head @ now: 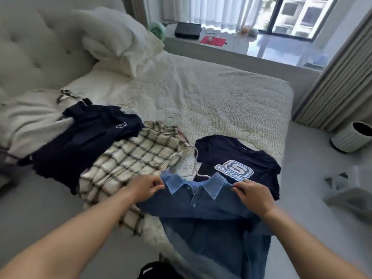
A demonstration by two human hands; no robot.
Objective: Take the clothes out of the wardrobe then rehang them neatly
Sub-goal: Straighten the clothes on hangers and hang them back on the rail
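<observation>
A blue denim shirt (203, 210) on a white hanger (201, 175) lies at the near edge of the bed (211, 93). My left hand (145, 187) pinches its left shoulder beside the collar. My right hand (251, 195) pinches the right shoulder. Behind it lies a navy logo T-shirt (237, 160) on a hanger. To the left a cream checked shirt (128, 168) overlaps a dark navy T-shirt (88, 137). Pale garments (30, 115) are heaped at the far left.
Pillows (112, 37) lean on the tufted headboard (36, 43). A window ledge (221, 47) holds a black box (187, 30) and a red item. A ribbed bin (352, 135) stands on the floor at right, near a curtain (338, 83). Grey cloth (346, 192) lies at right.
</observation>
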